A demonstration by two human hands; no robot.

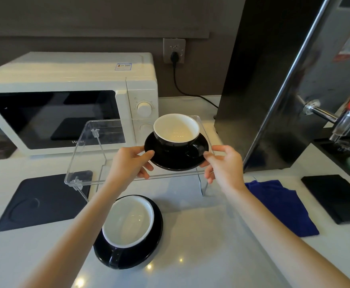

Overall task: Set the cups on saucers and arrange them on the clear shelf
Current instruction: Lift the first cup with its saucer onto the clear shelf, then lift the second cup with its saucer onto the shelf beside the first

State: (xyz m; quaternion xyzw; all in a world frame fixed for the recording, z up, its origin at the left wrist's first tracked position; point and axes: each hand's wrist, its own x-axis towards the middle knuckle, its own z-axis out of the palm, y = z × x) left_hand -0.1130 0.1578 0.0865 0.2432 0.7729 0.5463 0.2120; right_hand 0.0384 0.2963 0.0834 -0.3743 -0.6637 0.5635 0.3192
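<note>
A clear acrylic shelf [91, 154] stands on the white counter in front of the microwave. On its right half is a black saucer [170, 161] carrying a black cup [176, 129] with a white inside. My left hand [132, 163] grips the saucer's left rim and my right hand [224, 163] grips its right rim. I cannot tell whether the saucer rests on the shelf top or hovers just above it. Nearer to me, a second black cup [128, 221] sits on its own black saucer [155, 235] on the counter, partly hidden by my left forearm.
A white microwave [66, 80] stands behind the shelf. A black mat [43, 200] lies at the left, a blue cloth [282, 206] and another black mat [336, 196] at the right. A tall dark appliance with a metal tap [334, 119] rises at the right.
</note>
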